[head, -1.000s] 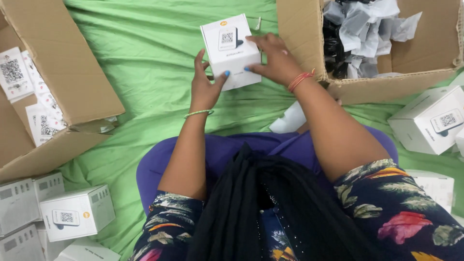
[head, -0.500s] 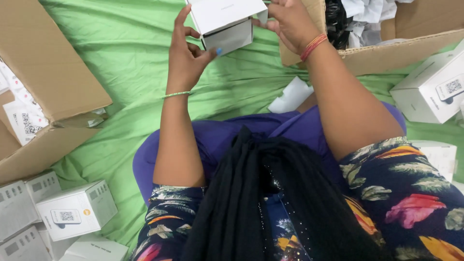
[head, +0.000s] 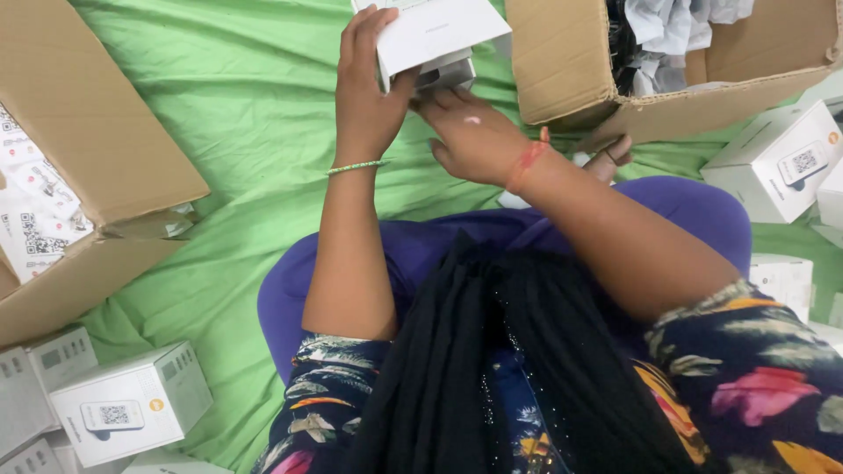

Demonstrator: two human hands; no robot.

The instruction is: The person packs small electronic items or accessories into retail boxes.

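Note:
A small white box (head: pixel 436 35) is raised above the green cloth (head: pixel 246 132), its white outer cover slid partly off a grey inner part. My left hand (head: pixel 367 88) grips the box's left side, thumb and fingers wrapped round the cover. My right hand (head: pixel 474 136) sits just under the box, fingertips touching the grey inner part from below; whether it grips that part is unclear. A thin green bangle is on my left wrist, a red thread on my right.
An open cardboard carton (head: pixel 667 70) with crumpled white packing stands at the top right. Another carton (head: pixel 79 175) with printed sheets lies at left. White boxes sit at bottom left (head: pixel 132 404) and at the right (head: pixel 777 162).
The box has been lifted off the cloth and turned, and its cover has slid partly off. My right hand moved from the box's top to its underside.

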